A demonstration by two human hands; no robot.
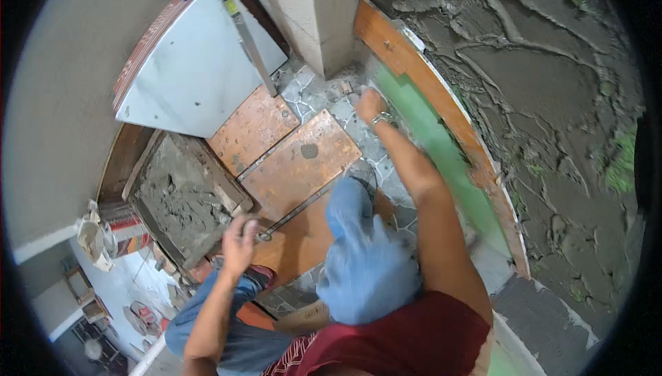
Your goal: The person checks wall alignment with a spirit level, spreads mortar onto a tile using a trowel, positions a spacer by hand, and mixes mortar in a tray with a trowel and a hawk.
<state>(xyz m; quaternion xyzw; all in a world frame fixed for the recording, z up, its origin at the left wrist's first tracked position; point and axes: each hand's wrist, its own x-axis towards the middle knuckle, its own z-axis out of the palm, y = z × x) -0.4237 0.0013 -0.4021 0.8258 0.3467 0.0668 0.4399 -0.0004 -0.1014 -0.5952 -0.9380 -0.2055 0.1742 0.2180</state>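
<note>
My left hand (238,243) is raised beside the mortar tray, its fingers curled in. Whatever it may hold is hidden; a small metal-looking piece (264,236) shows close to the fingertips. My right hand (372,105), with a metal band (382,119) on the wrist, reaches down to the patterned floor (303,90) by the green wall. Its fingers are bent and slightly blurred, and I cannot make out what is in them. A small brownish fragment (347,87) lies near it. Wet grey mortar (181,193) fills a wooden tray (238,195) on the left.
Orange-brown boards (303,162) cover the floor ahead of my knees. White tiles (193,65) lean in a stack, with a spirit level (241,27) against them. A curved low wall (441,100) borders muddy ground (538,86). A bucket (124,234) stands left; a pillar (338,17) rises ahead.
</note>
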